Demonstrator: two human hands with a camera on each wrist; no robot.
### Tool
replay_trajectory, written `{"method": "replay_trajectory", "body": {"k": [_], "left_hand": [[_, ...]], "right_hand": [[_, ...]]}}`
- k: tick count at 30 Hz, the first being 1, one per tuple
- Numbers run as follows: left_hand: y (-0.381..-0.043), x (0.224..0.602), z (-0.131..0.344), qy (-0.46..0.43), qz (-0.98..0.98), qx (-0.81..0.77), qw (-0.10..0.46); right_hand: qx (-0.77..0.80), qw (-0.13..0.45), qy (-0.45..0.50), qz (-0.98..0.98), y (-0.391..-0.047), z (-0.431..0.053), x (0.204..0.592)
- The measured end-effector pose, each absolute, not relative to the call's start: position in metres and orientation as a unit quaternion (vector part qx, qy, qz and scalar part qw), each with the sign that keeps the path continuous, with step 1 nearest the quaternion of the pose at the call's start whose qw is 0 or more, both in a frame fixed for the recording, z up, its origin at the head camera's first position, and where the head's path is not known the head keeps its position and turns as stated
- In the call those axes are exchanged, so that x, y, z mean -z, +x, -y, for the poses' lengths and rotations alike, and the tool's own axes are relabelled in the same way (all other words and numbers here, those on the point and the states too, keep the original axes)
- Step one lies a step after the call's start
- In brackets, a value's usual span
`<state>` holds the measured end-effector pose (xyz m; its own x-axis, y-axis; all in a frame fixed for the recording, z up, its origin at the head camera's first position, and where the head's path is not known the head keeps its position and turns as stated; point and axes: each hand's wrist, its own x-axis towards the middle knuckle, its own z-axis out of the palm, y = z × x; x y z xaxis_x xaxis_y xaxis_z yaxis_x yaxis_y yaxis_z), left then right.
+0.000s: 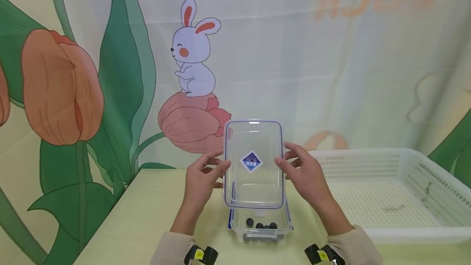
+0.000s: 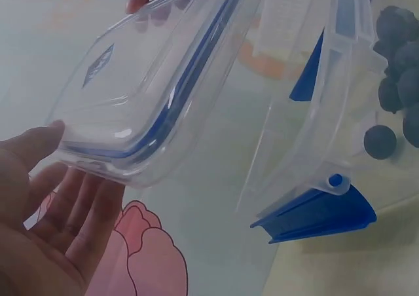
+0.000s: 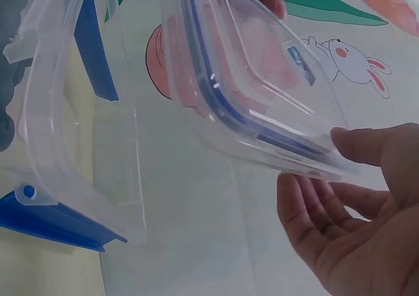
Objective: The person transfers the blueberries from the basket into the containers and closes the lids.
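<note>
A clear plastic lid (image 1: 254,191) with a blue seal and a blue-and-white diamond sticker is held up, tilted, between my two hands. My left hand (image 1: 201,181) pinches its left edge, thumb on the face and fingers behind. On the opposite edge my right hand (image 1: 307,177) grips the lid the same way. Below and partly behind the lid stands a clear food container (image 1: 287,220) on the table. Its blue side latches (image 2: 321,217) hang open. Several dark round balls (image 2: 380,142) lie inside the container.
A large white plastic basket (image 1: 404,234) with perforated sides stands to the right on the pale yellow table (image 1: 147,216). Behind the table hangs a curtain (image 1: 276,52) printed with tulips and a rabbit.
</note>
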<state>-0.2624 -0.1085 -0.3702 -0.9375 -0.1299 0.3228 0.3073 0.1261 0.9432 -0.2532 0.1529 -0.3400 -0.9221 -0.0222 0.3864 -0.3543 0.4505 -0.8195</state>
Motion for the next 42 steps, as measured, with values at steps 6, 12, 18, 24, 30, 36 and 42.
{"method": "replay_trajectory", "body": {"k": [6, 12, 18, 24, 30, 36, 42], "left_hand": [[-0.264, 0.376, 0.107, -0.056, 0.756, 0.643, 0.109], [-0.266, 0.383, 0.103, -0.044, 0.778, 0.624, 0.055], [-0.267, 0.393, 0.098, -0.011, 0.803, 0.595, 0.032], [-0.266, 0.398, 0.097, 0.005, 0.815, 0.579, 0.014], [-0.270, 0.407, 0.097, 0.003, 0.816, 0.578, -0.002], [-0.271, 0.410, 0.097, 0.008, 0.814, 0.581, -0.013], [-0.272, 0.411, 0.099, 0.015, 0.817, 0.576, -0.017]], "right_hand": [[-0.493, 0.114, 0.084, 0.858, -0.254, -0.155, 0.344], [-0.456, 0.085, 0.079, 0.882, -0.258, -0.158, 0.352], [-0.400, 0.052, 0.073, 0.912, -0.266, -0.157, 0.366], [-0.358, 0.051, 0.066, 0.930, -0.271, -0.152, 0.377], [-0.314, 0.061, 0.062, 0.945, -0.274, -0.150, 0.382], [-0.314, 0.059, 0.066, 0.945, -0.276, -0.149, 0.387], [-0.350, 0.050, 0.067, 0.933, -0.275, -0.149, 0.389]]}}
